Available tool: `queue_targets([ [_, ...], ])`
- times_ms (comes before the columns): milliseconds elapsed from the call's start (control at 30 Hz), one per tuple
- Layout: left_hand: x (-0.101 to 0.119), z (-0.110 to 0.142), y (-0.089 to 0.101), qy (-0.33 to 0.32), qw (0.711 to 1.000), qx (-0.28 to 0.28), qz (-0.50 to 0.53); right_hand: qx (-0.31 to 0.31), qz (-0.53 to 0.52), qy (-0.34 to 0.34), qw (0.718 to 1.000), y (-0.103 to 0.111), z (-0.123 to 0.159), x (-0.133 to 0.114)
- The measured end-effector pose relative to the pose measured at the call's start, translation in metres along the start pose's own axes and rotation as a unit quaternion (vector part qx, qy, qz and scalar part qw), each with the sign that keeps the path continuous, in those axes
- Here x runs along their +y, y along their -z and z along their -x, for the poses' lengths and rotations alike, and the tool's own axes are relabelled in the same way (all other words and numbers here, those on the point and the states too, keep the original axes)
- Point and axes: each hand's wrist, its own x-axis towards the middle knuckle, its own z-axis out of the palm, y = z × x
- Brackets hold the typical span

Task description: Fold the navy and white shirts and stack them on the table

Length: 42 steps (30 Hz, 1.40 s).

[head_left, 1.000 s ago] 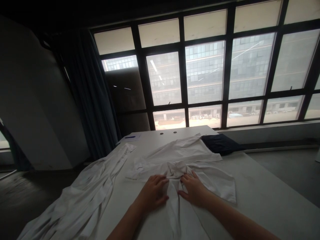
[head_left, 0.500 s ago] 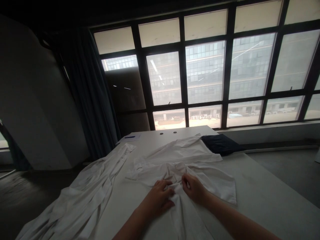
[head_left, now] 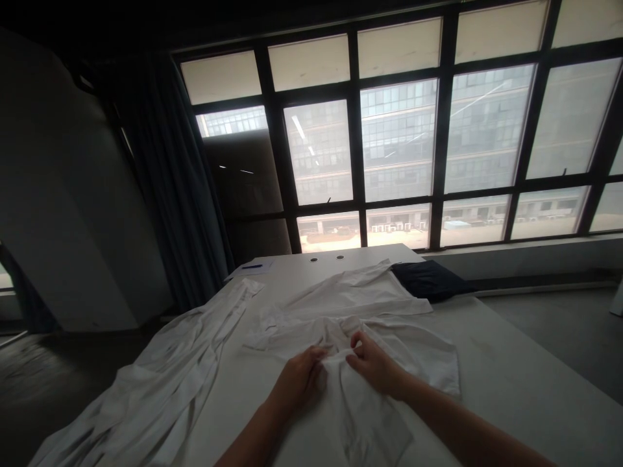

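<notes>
A white garment (head_left: 418, 350), creased and spread out, lies on the white table (head_left: 525, 389); its exact kind is hard to make out. At its gathered middle, my left hand (head_left: 300, 377) has its fingers bent together on the cloth. A short way to the right, my right hand (head_left: 377, 364) pinches the same cloth with curled index finger and thumb. Between the two hands the fabric is drawn into folds, and a loose length of it hangs toward me. The fingertips are partly lost in the folds.
Another white cloth piece (head_left: 350, 288) lies just beyond, beside a dark navy cloth (head_left: 431, 280) at the table's right edge. Long white garments (head_left: 160, 370) cover the left side. A pen (head_left: 252, 266) rests on paper at the far left corner. Windows stand behind.
Both hands have shifted on the garment, their fingers going from spread on the cloth to bent and pinching. The near length of cloth has moved right and bunched up.
</notes>
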Motion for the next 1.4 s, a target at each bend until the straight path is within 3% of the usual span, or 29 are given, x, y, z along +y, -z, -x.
queue_targets([
  [100,0.000,0.000,0.008,0.023,0.999,-0.034,-0.009,-0.040,-0.120,-0.074,0.989,0.015,0.002,-0.027],
  [267,0.007,-0.003,0.010,-0.039,0.990,-0.128,-0.049,-0.077,-0.257,-0.108,0.957,0.049,0.006,-0.062],
  [433,0.009,-0.005,0.004,-0.029,0.990,-0.115,-0.073,-0.121,-0.255,-0.083,0.956,0.080,0.012,-0.083],
  [533,0.004,-0.007,0.011,0.073,0.994,-0.061,0.058,-0.173,-0.193,-0.058,0.964,0.097,0.021,-0.091],
  [633,0.001,-0.010,0.028,0.181,0.965,-0.048,0.185,-0.230,-0.142,-0.046,0.962,0.112,0.032,-0.094],
  [733,0.003,-0.012,0.054,0.207,0.941,-0.124,0.237,-0.306,-0.146,-0.048,0.940,0.118,0.040,-0.095],
  [833,0.008,-0.013,0.078,0.234,0.899,-0.230,0.290,-0.437,-0.158,-0.105,0.879,0.112,0.042,-0.097],
  [900,0.010,-0.014,0.085,0.250,0.890,-0.252,0.288,-0.462,-0.127,-0.136,0.867,0.105,0.041,-0.096],
  [1000,0.007,-0.015,0.076,0.236,0.934,-0.201,0.175,-0.334,0.044,-0.091,0.937,0.093,0.034,-0.083],
  [1067,0.003,-0.013,0.057,0.222,0.955,-0.185,0.068,-0.208,0.212,-0.017,0.955,0.087,0.027,-0.064],
  [1133,-0.001,-0.010,0.035,0.229,0.950,-0.208,-0.027,-0.095,0.360,0.015,0.928,0.081,0.019,-0.039],
  [1200,-0.003,-0.006,0.016,0.240,0.935,-0.241,-0.100,-0.023,0.461,0.001,0.887,0.076,0.011,-0.013],
  [1267,-0.004,-0.004,0.006,0.240,0.924,-0.264,-0.136,0.008,0.517,-0.011,0.856,0.072,0.005,0.010],
  [1400,0.002,-0.005,0.013,0.267,0.891,-0.340,-0.139,0.035,0.543,-0.006,0.839,0.068,-0.002,0.033],
])
